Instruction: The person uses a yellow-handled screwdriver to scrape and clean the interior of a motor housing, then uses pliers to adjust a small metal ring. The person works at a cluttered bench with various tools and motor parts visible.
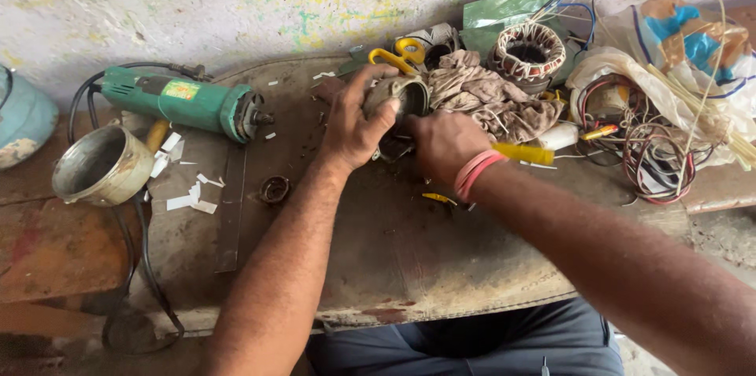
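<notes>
Two bare hands meet at the centre of the worn tabletop (409, 250), both on a round grey metal motor housing (405, 96). Left hand (354, 128): fingers curled over the top and near side of the housing, grip closed on it. Right hand (442, 144): pressed against the housing's lower right side, with a red-and-pink band at the wrist; its fingertips are hidden behind the hand, so whether this grip is closed cannot be told.

The housing rests on the tabletop, just in front of a crumpled brown rag (492, 96) and beside yellow-handled scissors (398, 55). A yellow-handled tool (524, 153) lies just right of the right hand.

Behind the rag sits a wound stator (528, 51) with red-and-white lacing. Loose coils of wire (650, 151) and plastic bags (685, 45) occupy the right end. At the left, a green angle grinder (185, 100) lies on its side, near an open metal cup-shaped casing (102, 165) and scattered white paper scraps (185, 191). A small dark ring (274, 188) lies below the grinder.
</notes>
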